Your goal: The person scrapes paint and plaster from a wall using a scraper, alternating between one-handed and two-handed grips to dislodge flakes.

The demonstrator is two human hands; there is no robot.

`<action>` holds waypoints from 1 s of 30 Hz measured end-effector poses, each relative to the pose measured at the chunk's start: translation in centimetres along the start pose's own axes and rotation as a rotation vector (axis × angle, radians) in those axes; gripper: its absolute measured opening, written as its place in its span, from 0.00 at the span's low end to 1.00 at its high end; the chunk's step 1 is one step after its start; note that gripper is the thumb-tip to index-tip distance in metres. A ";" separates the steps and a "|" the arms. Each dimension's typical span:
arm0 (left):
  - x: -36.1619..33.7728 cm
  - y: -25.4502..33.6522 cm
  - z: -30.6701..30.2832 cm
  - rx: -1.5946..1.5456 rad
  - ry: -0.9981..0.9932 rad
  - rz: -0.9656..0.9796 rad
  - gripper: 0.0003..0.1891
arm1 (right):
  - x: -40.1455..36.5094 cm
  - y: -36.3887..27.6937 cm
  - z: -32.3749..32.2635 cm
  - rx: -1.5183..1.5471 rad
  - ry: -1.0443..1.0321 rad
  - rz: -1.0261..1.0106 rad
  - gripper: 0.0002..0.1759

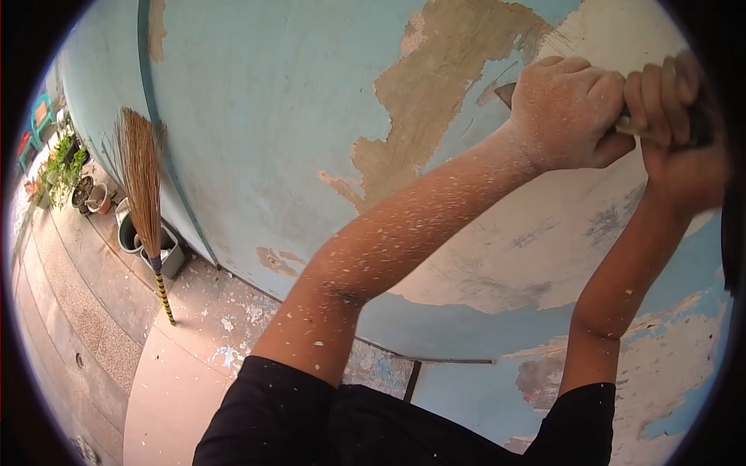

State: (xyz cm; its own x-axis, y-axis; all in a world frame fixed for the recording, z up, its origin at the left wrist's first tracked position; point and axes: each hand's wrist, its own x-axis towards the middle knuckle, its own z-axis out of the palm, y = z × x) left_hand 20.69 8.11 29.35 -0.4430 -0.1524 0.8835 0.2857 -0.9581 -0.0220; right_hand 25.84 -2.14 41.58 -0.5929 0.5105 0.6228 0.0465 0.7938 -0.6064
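My left hand [567,113], dusted with pale flakes, is wrapped round a scraping tool whose dark pointed blade [506,95] shows at its left side, close to the wall. To its right, my right hand [672,116] is closed round the tool's handle [633,128], part of which shows between the two hands. Blue paint on the wall [272,101] is broken by bare brown and cream patches around the blade. Paint chips speckle my left forearm. The fingers hide most of the tool.
An upturned straw broom [141,179] with a yellow-and-black handle leans at the left by a grey bin [167,256]. Potted plants [62,167] stand farther back. Paint flakes lie on the floor [175,373] along the wall's foot.
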 end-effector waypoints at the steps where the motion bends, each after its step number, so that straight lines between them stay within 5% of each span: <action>1: 0.5 -0.2 0.5 0.002 -0.025 -0.017 0.17 | -0.5 0.3 -0.4 -0.001 0.001 -0.003 0.18; 6: -2.1 0.8 -1.4 -0.027 0.056 0.054 0.16 | -3.2 1.3 2.1 -0.091 -0.341 -0.156 0.17; 7: -2.2 0.9 -1.4 -0.057 0.061 0.059 0.16 | -3.1 1.2 2.0 -0.094 -0.333 -0.149 0.17; 9: -2.2 1.5 -1.2 -0.035 0.018 -0.004 0.15 | -2.3 0.8 1.5 -0.056 0.025 0.050 0.18; 15: 1.7 1.6 1.1 -0.080 0.023 0.022 0.15 | -0.5 -2.2 -2.0 -0.066 -0.040 0.011 0.14; 18: -1.0 1.0 0.8 -0.020 0.051 -0.065 0.15 | -1.1 1.3 -1.3 -0.152 0.141 0.021 0.15; 24: -0.6 0.9 -0.8 -0.043 -0.073 -0.042 0.14 | -0.8 -0.1 -0.3 -0.055 -0.011 0.072 0.19; 28: -1.0 0.1 -0.9 -0.017 -0.057 -0.055 0.13 | -1.5 2.2 0.1 -0.056 0.075 0.049 0.19; 30: -4.1 0.3 -2.8 -0.080 -0.242 -0.139 0.14 | -3.2 4.5 1.1 0.006 0.055 0.098 0.19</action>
State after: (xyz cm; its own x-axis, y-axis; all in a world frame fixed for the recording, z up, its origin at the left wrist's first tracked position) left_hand 20.18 7.78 24.45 -0.2546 0.0350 0.9664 0.1645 -0.9832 0.0790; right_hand 27.06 -0.53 36.35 -0.5405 0.6030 0.5867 0.0971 0.7374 -0.6684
